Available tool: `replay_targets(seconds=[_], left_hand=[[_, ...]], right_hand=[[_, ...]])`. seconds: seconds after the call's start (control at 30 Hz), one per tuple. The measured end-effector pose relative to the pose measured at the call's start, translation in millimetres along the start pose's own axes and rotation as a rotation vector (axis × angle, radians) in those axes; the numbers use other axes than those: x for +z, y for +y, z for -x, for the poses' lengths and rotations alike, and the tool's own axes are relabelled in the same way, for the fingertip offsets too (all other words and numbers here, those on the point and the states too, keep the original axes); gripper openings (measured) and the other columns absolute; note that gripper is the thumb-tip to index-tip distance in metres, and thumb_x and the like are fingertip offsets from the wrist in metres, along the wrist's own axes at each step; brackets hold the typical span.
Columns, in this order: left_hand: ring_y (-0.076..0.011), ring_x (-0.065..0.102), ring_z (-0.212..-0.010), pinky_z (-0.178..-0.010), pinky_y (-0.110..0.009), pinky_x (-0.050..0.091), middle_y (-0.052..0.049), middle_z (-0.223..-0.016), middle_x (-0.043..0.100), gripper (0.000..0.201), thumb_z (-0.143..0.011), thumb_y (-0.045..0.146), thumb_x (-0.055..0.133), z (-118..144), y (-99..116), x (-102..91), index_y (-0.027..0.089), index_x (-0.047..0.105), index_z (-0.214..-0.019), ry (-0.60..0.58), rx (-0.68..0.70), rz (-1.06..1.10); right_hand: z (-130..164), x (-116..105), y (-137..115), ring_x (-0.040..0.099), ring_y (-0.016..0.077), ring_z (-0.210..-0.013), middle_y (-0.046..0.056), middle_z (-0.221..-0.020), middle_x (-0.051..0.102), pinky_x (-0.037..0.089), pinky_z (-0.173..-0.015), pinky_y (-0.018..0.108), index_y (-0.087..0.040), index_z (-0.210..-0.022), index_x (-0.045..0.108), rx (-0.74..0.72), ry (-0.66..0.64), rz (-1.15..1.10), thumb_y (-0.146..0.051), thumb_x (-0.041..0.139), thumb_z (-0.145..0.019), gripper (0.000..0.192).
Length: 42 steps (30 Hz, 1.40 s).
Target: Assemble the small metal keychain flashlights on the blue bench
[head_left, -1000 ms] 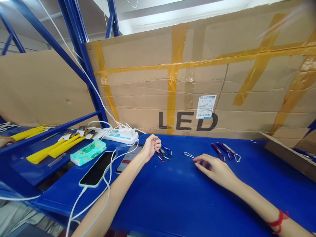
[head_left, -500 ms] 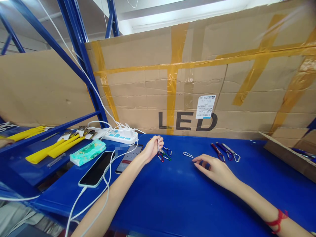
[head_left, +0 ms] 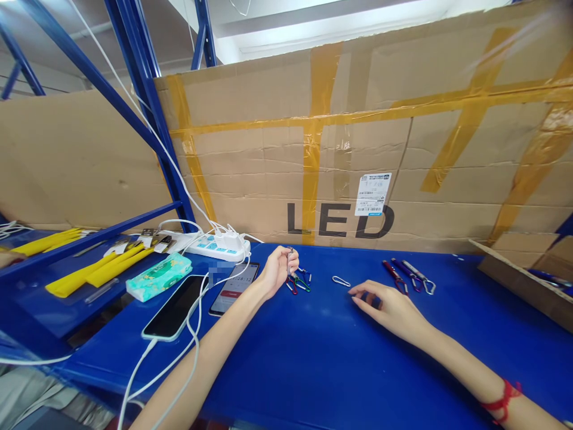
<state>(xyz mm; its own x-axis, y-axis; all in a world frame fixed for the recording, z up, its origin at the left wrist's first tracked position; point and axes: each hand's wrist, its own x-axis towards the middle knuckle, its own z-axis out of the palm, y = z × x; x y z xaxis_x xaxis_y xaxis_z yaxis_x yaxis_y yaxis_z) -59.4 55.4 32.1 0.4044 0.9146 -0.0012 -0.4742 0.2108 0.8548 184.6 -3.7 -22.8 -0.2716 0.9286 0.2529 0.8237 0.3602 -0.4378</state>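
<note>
Left hand [head_left: 276, 270] curled shut, pinching small metal piece, likely clip end, at top of coloured carabiner cluster [head_left: 299, 280] hanging to counter [head_left: 313, 358]. Right hand [head_left: 388, 306] flat, fingers loosely spread, holding nothing. Silver carabiner [head_left: 341, 280] just beyond right fingertips, long axis left-right, nearer right hand. Thin anodised wire loops, glossy; more carabiners [head_left: 409, 275] farther right.
</note>
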Motion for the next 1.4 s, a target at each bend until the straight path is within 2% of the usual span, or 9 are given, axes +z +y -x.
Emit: replay_targets(seconds=[0.37, 0.57, 0.7, 0.8, 0.9, 1.07, 1.2, 1.4], left_hand=[[-0.0095, 0.020, -0.045, -0.046, -0.020, 0.026, 0.002, -0.054, 0.020, 0.026, -0.079, 0.013, 0.021, 0.9, -5.7, 2.5, 0.016, 0.027, -0.053, -0.038, -0.057, -0.071], [-0.0088, 0.018, -0.047, -0.048, -0.019, 0.024, 0.002, -0.059, 0.019, 0.018, -0.075, 0.015, 0.023, 1.0, -9.8, 4.3, 0.015, 0.024, -0.057, -0.069, -0.059, -0.080], [-0.0098, 0.023, -0.047, -0.049, -0.020, 0.024, 0.002, -0.057, 0.021, 0.013, -0.072, 0.018, 0.027, 5.1, -22.8, 9.1, 0.016, 0.026, -0.060, -0.187, -0.216, -0.153], [-0.0102, 0.025, -0.048, -0.051, -0.022, 0.023, 0.002, -0.055, 0.022, 0.013, -0.073, 0.020, 0.028, 9.9, -37.3, 16.3, 0.016, 0.028, -0.060, -0.291, -0.346, -0.216], [-0.0102, 0.022, -0.048, -0.052, -0.023, 0.020, 0.002, -0.056, 0.022, 0.014, -0.074, 0.023, 0.027, 13.9, -48.8, 22.1, 0.016, 0.028, -0.061, -0.372, -0.409, -0.253], [-0.0108, 0.020, -0.051, -0.053, -0.024, 0.017, 0.002, -0.057, 0.021, 0.015, -0.074, 0.026, 0.030, 17.9, -53.7, 23.7, 0.016, 0.029, -0.063, -0.484, -0.438, -0.323], [-0.0104, 0.018, -0.053, -0.054, -0.024, 0.016, 0.002, -0.063, 0.022, 0.013, -0.073, 0.027, 0.034, 21.4, -52.3, 26.3, 0.015, 0.031, -0.070, -0.542, -0.417, -0.360], [-0.0108, 0.019, -0.055, -0.055, -0.025, 0.016, 0.003, -0.062, 0.022, 0.009, -0.075, 0.023, 0.031, 26.2, -52.0, 33.6, 0.015, 0.032, -0.074, -0.584, -0.417, -0.442]], right_hand=[[0.1, 0.6, 0.5, 0.058, 0.0123, -0.074, 0.000, -0.095, 0.061, 0.047, -0.057, 0.022, -0.026, -0.096, 0.061, -0.014, -0.007, -0.002, -0.043, 0.042, -0.087, 0.027], [-0.3, 1.6, -0.7, 0.057, 0.0121, -0.073, 0.000, -0.095, 0.060, 0.047, -0.056, 0.023, -0.026, -0.095, 0.061, -0.019, -0.002, -0.018, -0.042, 0.043, -0.087, 0.025], [-0.1, 2.9, -6.1, 0.056, 0.0114, -0.067, 0.002, -0.092, 0.059, 0.047, -0.056, 0.022, -0.025, -0.102, 0.060, -0.063, 0.083, -0.126, -0.040, 0.045, -0.087, 0.026], [0.8, 2.1, -13.6, 0.056, 0.0113, -0.070, 0.005, -0.098, 0.058, 0.047, -0.057, 0.022, -0.023, -0.107, 0.060, -0.149, 0.156, -0.231, -0.039, 0.046, -0.087, 0.029], [1.8, 1.0, -20.9, 0.056, 0.0119, -0.075, 0.008, -0.105, 0.055, 0.047, -0.058, 0.021, -0.022, -0.109, 0.062, -0.204, 0.162, -0.321, -0.038, 0.047, -0.088, 0.031], [1.6, 2.6, -27.5, 0.056, 0.0138, -0.078, 0.009, -0.101, 0.055, 0.046, -0.053, 0.020, -0.021, -0.100, 0.068, -0.246, 0.155, -0.416, -0.035, 0.051, -0.085, 0.026], [1.1, 2.9, -30.4, 0.057, 0.0157, -0.082, 0.009, -0.094, 0.057, 0.047, -0.055, 0.021, -0.021, -0.088, 0.071, -0.266, 0.172, -0.483, -0.034, 0.056, -0.082, 0.021], [1.8, 0.6, -33.2, 0.056, 0.0132, -0.072, 0.009, -0.093, 0.055, 0.044, -0.051, 0.021, -0.019, -0.084, 0.072, -0.242, 0.141, -0.549, -0.034, 0.063, -0.077, 0.018]])
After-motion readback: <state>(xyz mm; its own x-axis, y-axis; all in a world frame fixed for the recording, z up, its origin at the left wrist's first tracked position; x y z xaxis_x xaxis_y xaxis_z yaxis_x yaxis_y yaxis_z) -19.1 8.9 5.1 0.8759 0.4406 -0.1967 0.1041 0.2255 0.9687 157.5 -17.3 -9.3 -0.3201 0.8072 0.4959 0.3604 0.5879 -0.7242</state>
